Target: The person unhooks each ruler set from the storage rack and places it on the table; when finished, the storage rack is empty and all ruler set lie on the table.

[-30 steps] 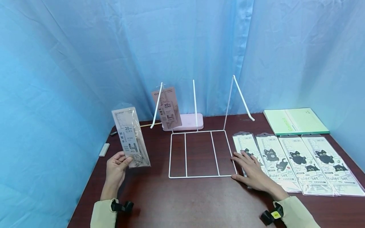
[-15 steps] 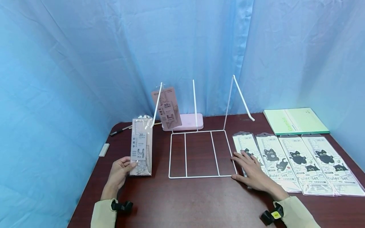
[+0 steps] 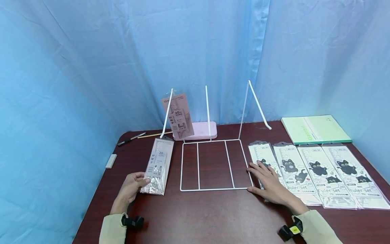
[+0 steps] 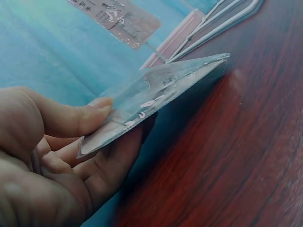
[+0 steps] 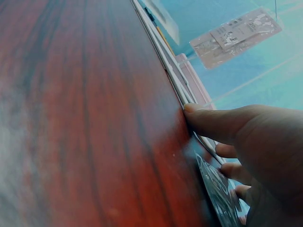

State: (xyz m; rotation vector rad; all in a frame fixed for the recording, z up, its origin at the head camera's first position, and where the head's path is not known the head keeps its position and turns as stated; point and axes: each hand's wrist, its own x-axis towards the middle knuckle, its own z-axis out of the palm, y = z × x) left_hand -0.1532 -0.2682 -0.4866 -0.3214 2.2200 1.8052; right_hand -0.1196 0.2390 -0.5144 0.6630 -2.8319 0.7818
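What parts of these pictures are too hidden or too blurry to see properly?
- Small print on the clear packet in the left hand: too small in the head view, edge-on in the left wrist view.
- First ruler set: its lower part is covered by the right hand in the head view.
- Pink case: partly behind the hanging packet and the white wire rack.
- Right-hand fingertips: cut off by the frame edge in the right wrist view.

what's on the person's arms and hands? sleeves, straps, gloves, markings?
Both hands, left hand and right hand, are bare: no gloves, no rings visible. Both arms have pale yellowish-green long sleeves. Each wrist has a small black strapped-on device; the right one carries a yellow label, its print too small to read.
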